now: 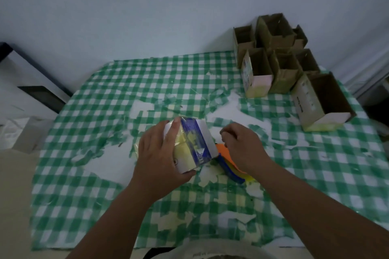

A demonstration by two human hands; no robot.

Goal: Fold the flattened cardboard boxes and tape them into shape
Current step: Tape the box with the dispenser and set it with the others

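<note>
While gripping the box [190,145] at frame centre, left hand [160,153] curled round it — right hand [242,145] just beside, fingers curled, apparently pinching tape, hard to tell. Could wrinkle or mis-stick — seam gaping if grip loosens.

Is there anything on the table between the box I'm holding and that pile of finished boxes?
Nothing visible stands there. The box in your left hand and the finished boxes at the far right are separated only by torn checked tablecloth.
</note>
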